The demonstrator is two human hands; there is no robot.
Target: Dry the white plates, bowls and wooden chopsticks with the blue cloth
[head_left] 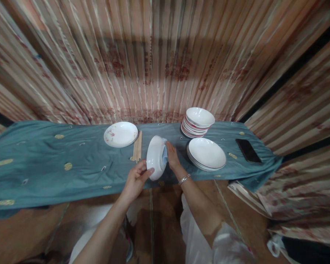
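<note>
A white bowl (pixel 154 158) is tipped on its side above the front part of the cloth-covered table. My left hand (pixel 139 178) grips its rim at the lower left, thumb on the outer wall. My right hand (pixel 172 156) presses a light blue cloth (pixel 165 152) against the bowl's underside from the right; the fingertips are partly hidden behind the cloth. Just left of the bowl lies a row of several wooden chopsticks (pixel 137 146). To the right of my right hand sits a stack of white plates (pixel 207 152).
Left of the chopsticks is a flower-patterned oval plate (pixel 121 134), seemingly stacked. Several bowls with red bands (pixel 198 119) are stacked at the back right. A black phone (pixel 248 150) lies near the right end of the green tablecloth (pixel 82 157). Curtains (pixel 132 66) hang close behind.
</note>
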